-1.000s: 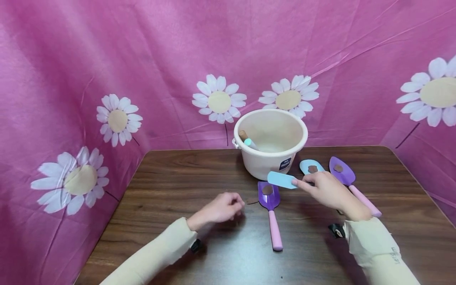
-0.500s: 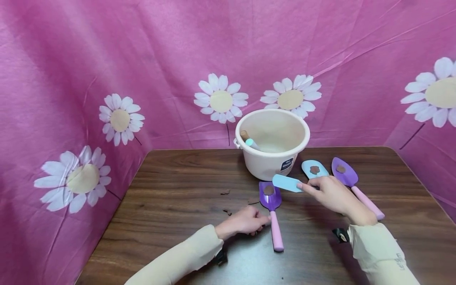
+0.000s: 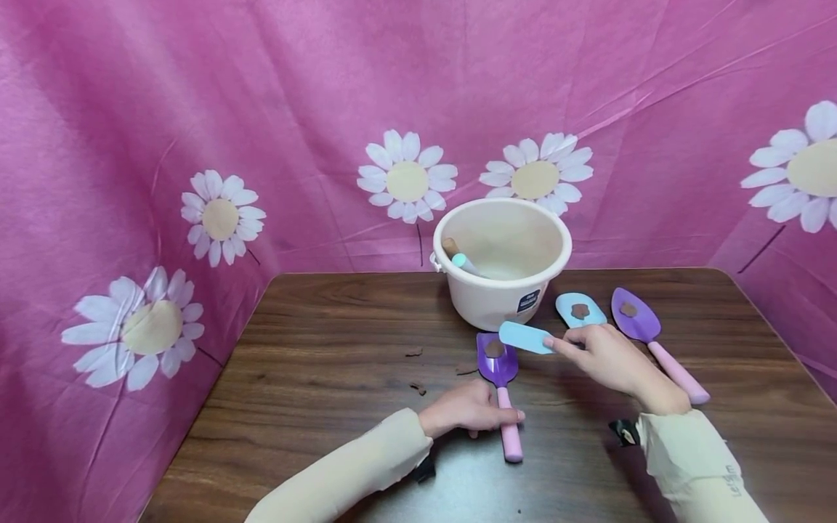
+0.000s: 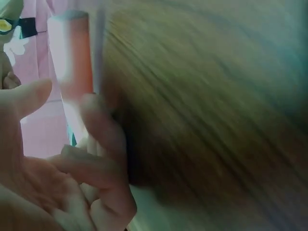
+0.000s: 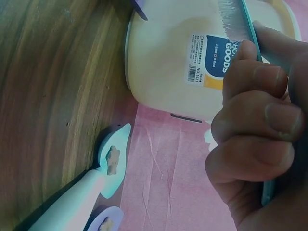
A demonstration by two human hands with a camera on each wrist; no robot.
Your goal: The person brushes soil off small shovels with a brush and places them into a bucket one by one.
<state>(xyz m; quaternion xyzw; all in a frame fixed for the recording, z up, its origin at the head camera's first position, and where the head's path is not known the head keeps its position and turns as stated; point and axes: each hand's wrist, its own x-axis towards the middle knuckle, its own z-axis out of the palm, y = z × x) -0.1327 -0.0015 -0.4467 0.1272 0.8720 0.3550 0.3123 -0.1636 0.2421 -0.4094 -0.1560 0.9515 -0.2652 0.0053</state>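
A purple toy shovel (image 3: 499,369) with a pink handle lies on the table, a brown lump on its blade. My left hand (image 3: 466,408) is at that handle, thumb across its top in the head view. In the left wrist view the pink handle (image 4: 72,53) stands between thumb and curled fingers (image 4: 103,122). My right hand (image 3: 604,356) grips a light blue brush (image 3: 525,338), held above the table near the shovel's blade. White bristles (image 5: 234,20) show in the right wrist view, the lower fingers (image 5: 255,115) curled in.
Behind the shovel stands a white bucket (image 3: 487,301) with rods inside. At right lie a light blue shovel (image 3: 567,299) and a second purple shovel (image 3: 644,319), each bearing a brown lump. Brown scraps (image 3: 417,388) lie left on the wooden table (image 3: 314,341); pink cloth (image 3: 314,109) hangs behind.
My left hand has moved right from beside the shovel onto its pink handle, uncovering brown scraps on the table. My right hand with the brush has shifted slightly right and down.
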